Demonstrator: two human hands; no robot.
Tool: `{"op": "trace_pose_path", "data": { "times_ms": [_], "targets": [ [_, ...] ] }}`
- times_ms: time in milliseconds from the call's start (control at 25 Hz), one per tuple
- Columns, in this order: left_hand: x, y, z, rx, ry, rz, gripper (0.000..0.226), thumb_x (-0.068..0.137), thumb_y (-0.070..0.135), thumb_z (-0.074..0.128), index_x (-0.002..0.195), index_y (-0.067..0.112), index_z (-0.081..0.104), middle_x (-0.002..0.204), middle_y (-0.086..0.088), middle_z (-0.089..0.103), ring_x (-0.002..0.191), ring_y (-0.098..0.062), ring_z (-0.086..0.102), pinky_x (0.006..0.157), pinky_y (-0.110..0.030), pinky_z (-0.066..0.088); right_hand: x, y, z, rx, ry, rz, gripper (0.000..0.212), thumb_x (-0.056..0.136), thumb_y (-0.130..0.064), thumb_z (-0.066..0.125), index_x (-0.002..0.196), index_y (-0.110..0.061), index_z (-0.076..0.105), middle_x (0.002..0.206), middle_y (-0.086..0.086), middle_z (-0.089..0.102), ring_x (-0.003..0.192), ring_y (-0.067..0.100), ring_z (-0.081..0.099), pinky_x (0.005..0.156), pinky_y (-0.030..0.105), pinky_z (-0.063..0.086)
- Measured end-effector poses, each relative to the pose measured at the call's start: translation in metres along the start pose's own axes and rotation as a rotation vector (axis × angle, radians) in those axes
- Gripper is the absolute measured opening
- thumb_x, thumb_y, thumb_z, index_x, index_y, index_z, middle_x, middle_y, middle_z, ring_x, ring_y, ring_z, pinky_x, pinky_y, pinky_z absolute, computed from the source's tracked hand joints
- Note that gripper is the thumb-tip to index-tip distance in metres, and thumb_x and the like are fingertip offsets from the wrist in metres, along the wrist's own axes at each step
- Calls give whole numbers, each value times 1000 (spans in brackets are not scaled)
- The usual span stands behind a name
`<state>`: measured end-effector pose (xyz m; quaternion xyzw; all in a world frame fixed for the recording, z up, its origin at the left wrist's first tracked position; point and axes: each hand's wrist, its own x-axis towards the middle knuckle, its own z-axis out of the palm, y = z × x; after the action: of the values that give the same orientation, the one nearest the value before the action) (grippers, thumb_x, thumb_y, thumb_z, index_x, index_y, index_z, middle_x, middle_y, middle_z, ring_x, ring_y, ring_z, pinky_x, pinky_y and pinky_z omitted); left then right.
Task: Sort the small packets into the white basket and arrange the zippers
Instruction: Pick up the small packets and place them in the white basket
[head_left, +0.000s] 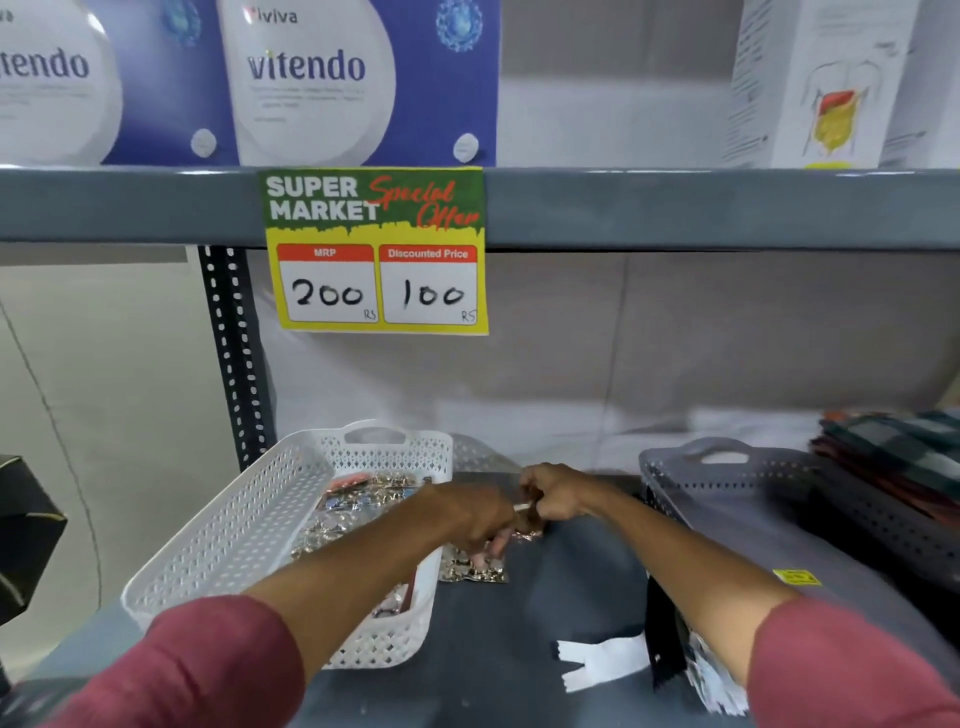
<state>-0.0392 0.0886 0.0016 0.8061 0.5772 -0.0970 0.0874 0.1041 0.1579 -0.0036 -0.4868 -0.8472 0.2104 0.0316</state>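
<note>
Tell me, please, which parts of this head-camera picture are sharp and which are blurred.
Head view: the price sign reads sharply; both hands and the foil packets are motion-smeared; the white basket is fairly crisp; the sleeves at the bottom are soft; wide-angle distortion bows the shelf edge.

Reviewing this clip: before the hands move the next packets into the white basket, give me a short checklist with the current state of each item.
1. White perforated plastic basket is within reach on the dark grey shelf: ok.
2. Basket has room: shiny foil packets already lie inside, with space above them: ok.
3. Left hand is at the loose foil packets on the shelf beside the basket: ok.
4. Right hand is closed on something small: what it is, cannot tell.
5. Path into the basket is clear: the left forearm crosses over its right wall: not ok.
6. Zippers located: none recognisable; the grey perforated basket looks empty: cannot tell.
</note>
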Motion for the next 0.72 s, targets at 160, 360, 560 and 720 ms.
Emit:
{"op": "trace_pose_path", "data": {
  "times_ms": [160,360,560,720],
  "targets": [
    [-2,6,-2,-6,-32,-44,43,79,7,76,118,10,58,117,-12,66,104,-28,62,85,-34,47,-3,20,-12,172,165,87,33,74,-3,78,98,-20,63,105,5,65,91,23,67,62,25,52],
    [-6,4,-9,-293,122,42,26,83,5,72,108,-2,67,111,-19,71,103,-29,67,93,-32,49,-2,23,-46,532,364,136,24,76,0,80,82,-18,66,99,11,69,74,16,66,62,23,56],
    [-24,-31,-49,-611,320,123,22,86,-10,56,91,8,68,91,-11,68,80,-14,63,79,-31,55,3,-16,-70,894,355,29,24,81,0,76,101,-10,68,91,9,71,83,18,69,65,23,56],
    [-58,-107,-89,-823,435,61,47,87,-18,51,72,23,69,67,2,67,57,-5,66,55,-22,54,29,-58,-59,838,434,18,18,76,-3,80,86,-17,73,104,13,74,101,27,71,89,36,59]
  ]
}}
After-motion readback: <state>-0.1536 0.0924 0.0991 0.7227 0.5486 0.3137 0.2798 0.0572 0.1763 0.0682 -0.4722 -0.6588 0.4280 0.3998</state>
